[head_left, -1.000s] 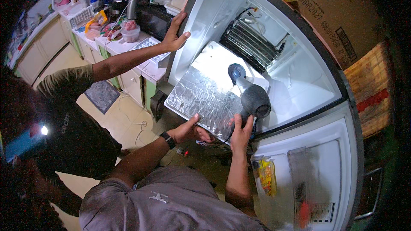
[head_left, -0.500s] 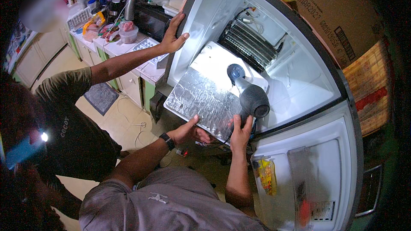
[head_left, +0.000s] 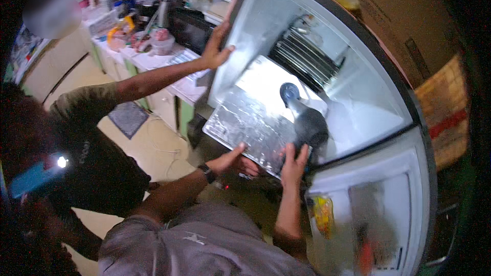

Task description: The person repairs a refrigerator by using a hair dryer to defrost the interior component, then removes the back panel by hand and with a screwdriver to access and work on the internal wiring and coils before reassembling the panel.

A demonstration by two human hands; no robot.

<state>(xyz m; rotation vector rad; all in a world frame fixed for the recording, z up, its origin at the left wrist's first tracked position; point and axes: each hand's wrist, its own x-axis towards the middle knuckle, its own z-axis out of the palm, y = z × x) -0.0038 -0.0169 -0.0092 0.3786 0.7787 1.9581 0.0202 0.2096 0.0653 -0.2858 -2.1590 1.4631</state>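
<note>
My left hand (head_left: 232,161) grips the front edge of a foil-covered white panel (head_left: 240,117), thumb on top and fingers under it. The panel lies tilted in the open freezer compartment (head_left: 368,107), below finned metal coils (head_left: 302,56). My right hand (head_left: 294,166) is closed round the handle of a black hair dryer (head_left: 312,128), whose round nozzle points over the panel's brightly lit part. The dryer's handle is mostly hidden by my fingers. The current picture is blurred.
A co-worker (head_left: 92,148) at left has one hand (head_left: 217,51) on the freezer's side edge, beside a blue phone (head_left: 33,176) with a light. A cluttered counter (head_left: 184,84) stands behind. The lower door (head_left: 399,189) hangs open; cardboard (head_left: 404,20) is at upper right.
The view has shifted, so the freezer, panel, hands and co-worker sit slightly right and lower, and it has become blurred. Both of my hands keep their holds.
</note>
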